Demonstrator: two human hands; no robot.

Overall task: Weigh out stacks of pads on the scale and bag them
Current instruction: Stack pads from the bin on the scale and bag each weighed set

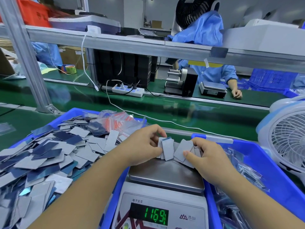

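A digital scale (165, 177) with a steel pan stands in front of me; its green display (149, 214) shows lit digits. Over the far edge of the pan, my left hand (143, 146) pinches a small stack of grey pads (167, 150) held upright. My right hand (205, 156) grips another bunch of grey pads (182, 152), fanned and tilted, resting on the pan. A heap of loose grey and blue pads (49, 154) fills the blue bin (74, 111) on my left. Clear zip bags with red strips (117, 120) lie at the bin's far end.
A second blue bin (270, 164) on my right holds bagged pads. A white fan (287, 139) stands at the far right. Beyond lie a green conveyor belt (181, 109), a white cable, a power strip (127, 90) and a person in blue at another scale (212, 89).
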